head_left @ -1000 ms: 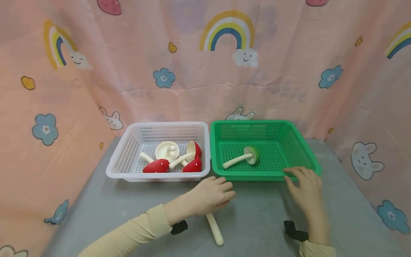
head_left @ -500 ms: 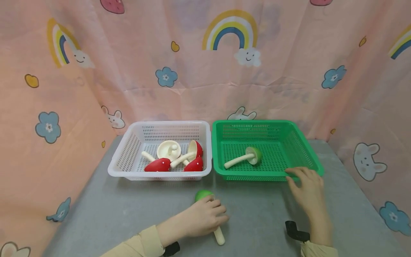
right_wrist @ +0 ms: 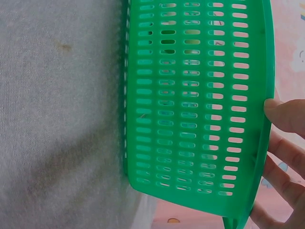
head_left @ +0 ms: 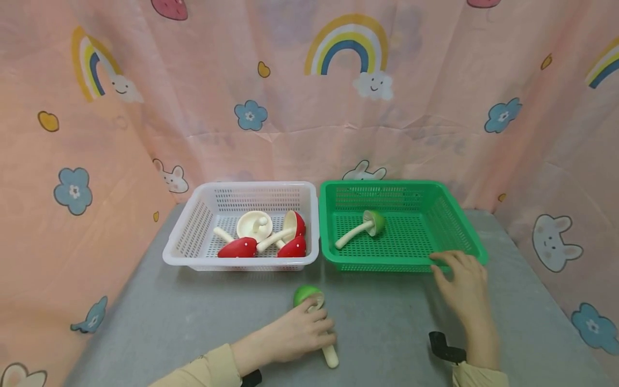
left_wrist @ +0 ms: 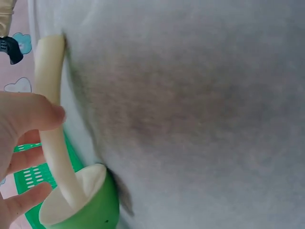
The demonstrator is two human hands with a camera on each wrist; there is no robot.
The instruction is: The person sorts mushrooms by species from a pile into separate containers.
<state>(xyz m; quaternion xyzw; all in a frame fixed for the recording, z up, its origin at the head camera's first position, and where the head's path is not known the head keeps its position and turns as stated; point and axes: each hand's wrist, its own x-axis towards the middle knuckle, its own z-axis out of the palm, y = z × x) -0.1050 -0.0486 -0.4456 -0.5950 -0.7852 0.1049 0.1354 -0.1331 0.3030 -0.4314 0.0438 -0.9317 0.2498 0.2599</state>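
My left hand (head_left: pixel 300 330) is over a toy mushroom (head_left: pixel 331 356) with a green cap and cream stem, lying on the grey table. In the left wrist view, the thumb crosses the stem (left_wrist: pixel 52 76) while the other fingers lie on its far side, pinching it below the green cap (left_wrist: pixel 102 210). My right hand (head_left: pixel 461 285) holds the front rim of a green basket (head_left: pixel 387 263) near its right corner, with the thumb outside and fingers over the edge. Inside that basket lies another green-capped mushroom (head_left: pixel 375 221).
Left of the green basket stands a white basket (head_left: pixel 242 262). It contains several toy mushrooms, among them a red-capped one (head_left: pixel 238 248) and one showing its cream underside (head_left: pixel 253 223). A pink patterned curtain (head_left: pixel 285 150) hangs behind and beside the table (head_left: pixel 387 322).
My left hand has come down from near the baskets onto the mushroom on the table. The mushroom in the green basket has shifted slightly back and left. My right hand stays on the rim.
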